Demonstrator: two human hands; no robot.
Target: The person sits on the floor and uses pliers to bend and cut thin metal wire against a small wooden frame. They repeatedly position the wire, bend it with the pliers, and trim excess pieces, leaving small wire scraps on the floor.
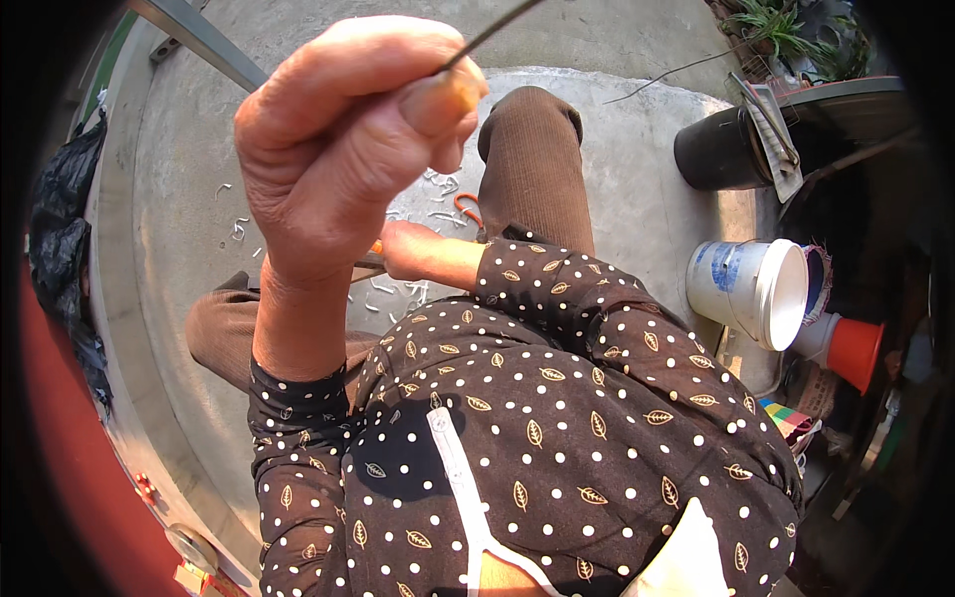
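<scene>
Raised close to the camera, my left hand pinches a thin dark rod or wire between thumb and forefinger; its far end runs out at the top edge. Lower down, my right hand is closed beside a small orange piece at the end of a flat bar. My raised hand hides part of this area, and the fingers of the lower one are turned away. An orange loop-shaped handle lies next to my knee. White curled scraps are scattered on the concrete floor.
At the right stand a white bucket, an orange-red container and a black bin. Potted green plants are at the top right. A metal bar crosses the upper left; a black plastic bag hangs at the left.
</scene>
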